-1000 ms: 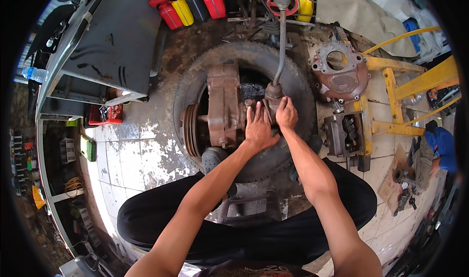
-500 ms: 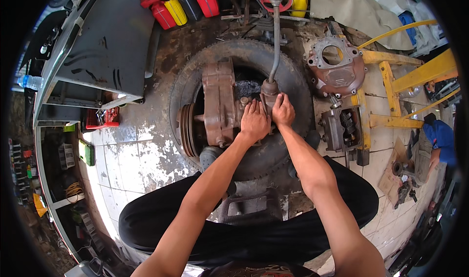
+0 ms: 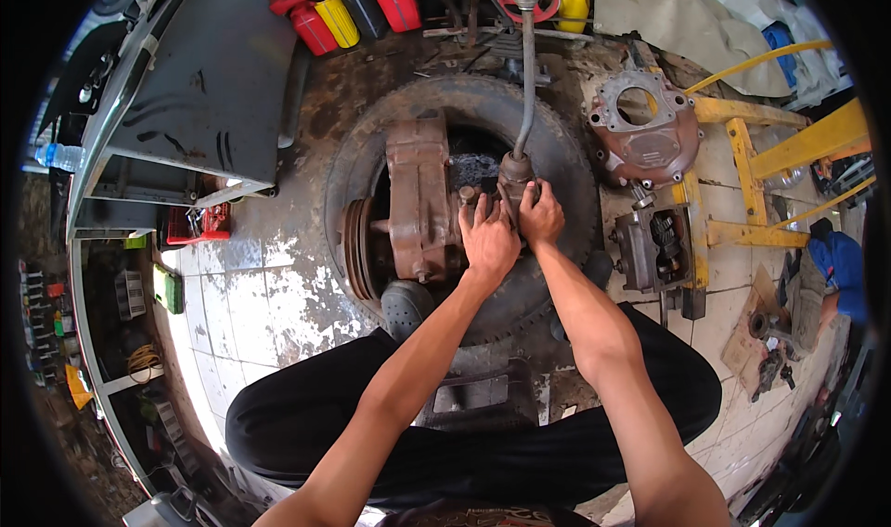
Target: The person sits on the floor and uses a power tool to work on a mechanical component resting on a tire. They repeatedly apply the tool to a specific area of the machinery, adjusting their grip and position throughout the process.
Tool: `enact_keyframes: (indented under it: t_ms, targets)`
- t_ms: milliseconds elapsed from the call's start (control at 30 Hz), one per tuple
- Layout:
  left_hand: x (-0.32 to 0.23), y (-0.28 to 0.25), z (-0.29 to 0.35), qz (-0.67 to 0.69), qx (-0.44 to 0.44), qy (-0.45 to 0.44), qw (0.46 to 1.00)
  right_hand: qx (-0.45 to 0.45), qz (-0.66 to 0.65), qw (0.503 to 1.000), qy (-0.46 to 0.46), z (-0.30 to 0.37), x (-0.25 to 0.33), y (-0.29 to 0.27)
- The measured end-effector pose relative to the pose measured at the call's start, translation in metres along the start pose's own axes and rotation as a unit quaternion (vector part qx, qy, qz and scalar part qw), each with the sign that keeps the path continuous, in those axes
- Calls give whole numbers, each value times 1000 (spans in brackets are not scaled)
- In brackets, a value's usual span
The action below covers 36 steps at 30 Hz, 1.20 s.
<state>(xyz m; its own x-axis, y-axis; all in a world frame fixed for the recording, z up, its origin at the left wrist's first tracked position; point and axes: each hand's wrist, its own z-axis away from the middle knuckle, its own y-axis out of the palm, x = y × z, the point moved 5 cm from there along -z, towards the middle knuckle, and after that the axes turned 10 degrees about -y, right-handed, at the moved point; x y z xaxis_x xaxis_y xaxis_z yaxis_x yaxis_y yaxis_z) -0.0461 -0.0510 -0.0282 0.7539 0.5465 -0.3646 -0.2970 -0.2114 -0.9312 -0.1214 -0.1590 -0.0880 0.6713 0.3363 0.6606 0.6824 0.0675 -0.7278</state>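
Note:
A brown, dirty gearbox housing (image 3: 418, 197) lies on a large black tyre (image 3: 357, 142), with a round drum (image 3: 357, 248) at its left end. From its right part rises a long bent gear lever (image 3: 528, 86), set in a lever housing (image 3: 514, 169). My left hand (image 3: 490, 241) rests on the casing just left of that lever housing, its fingers stretched out and slightly spread. Against the lever housing's right side, my right hand (image 3: 541, 215) has its fingers bent round it. The undersides of both hands are hidden.
At the right stand a bell housing (image 3: 645, 132), an opened gear casing (image 3: 654, 247) and a yellow steel frame (image 3: 742, 160). Loose metal parts (image 3: 770, 364) lie on cardboard. A grey metal cabinet (image 3: 200, 81) is at the left, with jerrycans (image 3: 397, 2) at the back.
My left hand's fingers have spread and lifted a little, and the hand has shifted slightly toward me. My right hand stays at the lever housing, its fingers slightly more apart.

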Motion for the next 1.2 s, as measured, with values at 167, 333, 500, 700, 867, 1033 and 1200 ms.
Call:
enact_keyframes:
  t_ms: [167, 333, 500, 700, 867, 1033, 1200]
  targets:
    - [6, 29, -7, -17, 26, 26, 999, 4, 10, 1000, 1, 0, 2, 0]
    - [9, 32, -18, -32, 68, 29, 997, -12, 12, 1000, -12, -1, -1, 0]
    - [1, 17, -7, -6, 29, 59, 998, -23, 8, 1000, -14, -3, -6, 0]
    - [-3, 16, -8, 68, 41, -14, 997, 1, -44, 999, -10, 3, -2, -6]
    - [-5, 12, -19, 51, 113, -21, 992, -30, -16, 999, -17, 3, 6, -2]
    - [-5, 11, -7, 48, 90, 8, 995, -49, -18, 998, -31, 2, -2, -3]
    - [-1, 13, -21, 28, 80, 14, 996, -29, -29, 998, -37, 5, 4, -1]
